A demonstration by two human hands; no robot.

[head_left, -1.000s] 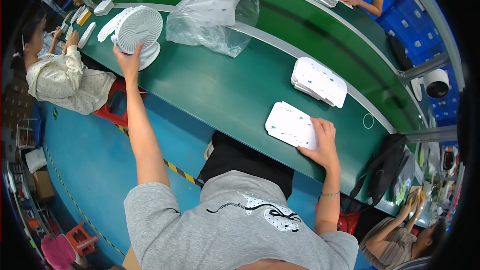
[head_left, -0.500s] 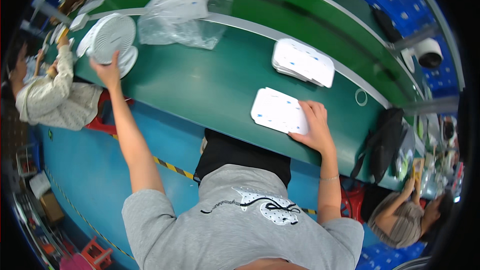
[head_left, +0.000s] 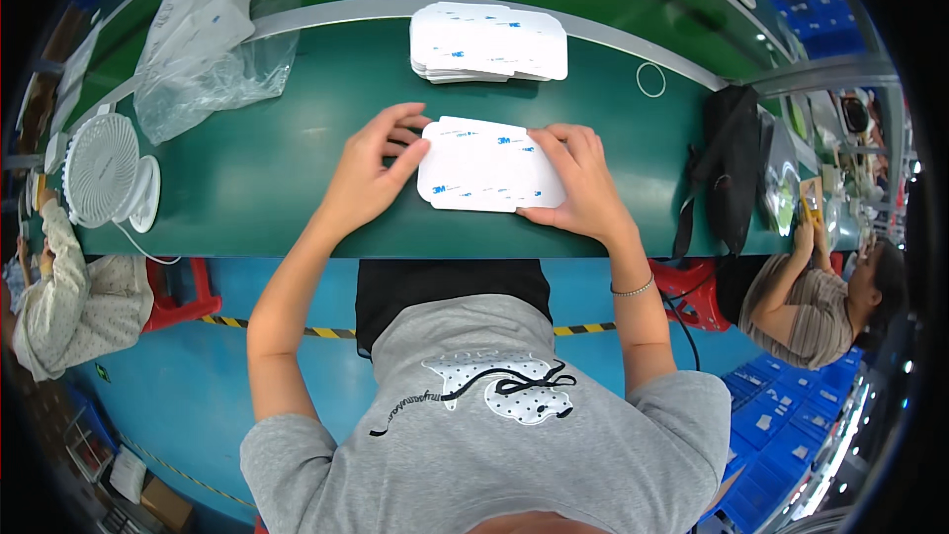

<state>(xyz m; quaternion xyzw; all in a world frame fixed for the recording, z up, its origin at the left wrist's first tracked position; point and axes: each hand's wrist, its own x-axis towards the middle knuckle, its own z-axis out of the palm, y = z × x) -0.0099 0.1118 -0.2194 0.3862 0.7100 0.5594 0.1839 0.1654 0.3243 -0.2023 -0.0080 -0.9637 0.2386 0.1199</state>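
Observation:
A small stack of white round-cornered sheets (head_left: 474, 166), with small blue print, lies near the front edge of the green table in front of me. My right hand (head_left: 581, 178) grips its right end, thumb on top along the upper edge and fingers at the lower side. At the left end is my left hand (head_left: 381, 170), its fingers apart and the thumb beside the sheets' edge; whether it touches them I cannot tell. Farther back stands a thicker stack of the same white sheets (head_left: 486, 42).
On the left stand a white desk fan (head_left: 103, 170) and a clear plastic bag (head_left: 213, 69) with white sheets. A white ring (head_left: 650, 80) and a black bag (head_left: 730, 168) lie on the right. Other people sit at both ends of the green table (head_left: 336, 69).
My left hand has left the fan and come to the sheets' left end. My right hand stays on the sheets. The view has turned, so the fan appears farther left and lower.

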